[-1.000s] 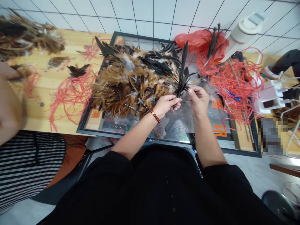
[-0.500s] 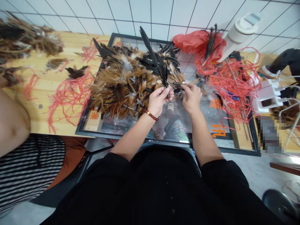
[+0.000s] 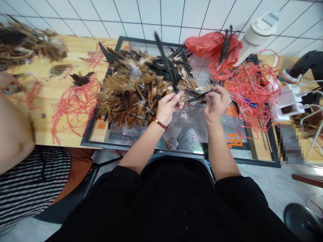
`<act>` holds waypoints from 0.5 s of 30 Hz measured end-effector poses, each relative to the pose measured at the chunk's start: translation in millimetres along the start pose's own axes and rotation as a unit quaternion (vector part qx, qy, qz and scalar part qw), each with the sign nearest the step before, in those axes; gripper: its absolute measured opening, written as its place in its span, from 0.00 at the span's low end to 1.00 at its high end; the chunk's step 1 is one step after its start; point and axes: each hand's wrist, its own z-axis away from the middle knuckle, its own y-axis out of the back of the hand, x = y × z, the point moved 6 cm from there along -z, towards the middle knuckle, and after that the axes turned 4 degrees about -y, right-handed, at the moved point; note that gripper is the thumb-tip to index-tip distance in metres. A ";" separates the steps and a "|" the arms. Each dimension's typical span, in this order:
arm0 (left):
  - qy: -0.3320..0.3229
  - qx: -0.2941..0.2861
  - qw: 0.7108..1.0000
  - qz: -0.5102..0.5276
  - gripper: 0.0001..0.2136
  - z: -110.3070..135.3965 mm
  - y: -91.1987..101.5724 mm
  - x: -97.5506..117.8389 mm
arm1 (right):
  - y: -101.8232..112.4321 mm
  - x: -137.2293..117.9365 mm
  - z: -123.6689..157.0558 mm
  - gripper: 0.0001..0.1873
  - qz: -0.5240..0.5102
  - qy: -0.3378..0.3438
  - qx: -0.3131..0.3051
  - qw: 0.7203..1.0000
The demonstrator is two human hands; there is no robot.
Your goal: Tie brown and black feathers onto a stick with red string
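Observation:
My left hand (image 3: 168,107), with a red bead bracelet at the wrist, pinches the quill ends of a small bunch of long black feathers (image 3: 168,69) that stands up and leans away over the pile. My right hand (image 3: 216,103) is closed on a single dark feather (image 3: 195,97) that lies sideways between the two hands. Both hands hover at the near right edge of a big heap of brown and black feathers (image 3: 136,89), which rests on a dark-framed glass panel (image 3: 99,143).
Tangles of red string (image 3: 252,90) and a red plastic bag (image 3: 209,45) lie to the right, more red string (image 3: 73,102) on the wooden table to the left. A white bottle (image 3: 257,33) stands at the back right. Another person's arm (image 3: 13,131) and striped clothing fill the left edge.
The black feather bunch in my left hand swung from leaning right to leaning left. My right hand drew a single dark feather out sideways and moved a little to the right.

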 end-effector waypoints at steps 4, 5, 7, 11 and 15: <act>0.015 -0.071 0.997 -0.038 0.07 4.8 -10.0 -9.0 | 2.6 -0.9 -0.1 0.17 -0.096 -0.017 0.007 0.995; 0.023 -0.079 0.996 -0.043 0.08 5.6 -11.0 -11.5 | 1.1 -0.4 0.1 0.17 -0.119 -0.026 0.005 0.993; 0.039 -0.083 0.995 -0.039 0.09 6.3 -11.1 -14.9 | -3.6 1.0 0.9 0.17 -0.161 -0.047 0.001 0.986; 0.055 -0.064 0.996 0.014 0.10 4.2 -7.7 -16.4 | -15.2 -0.4 3.6 0.22 -0.223 -0.069 -0.030 0.972; 0.047 -0.040 0.998 0.034 0.10 0.8 -3.1 -17.0 | -21.8 -20.3 6.7 0.22 -0.242 -0.007 -0.130 0.962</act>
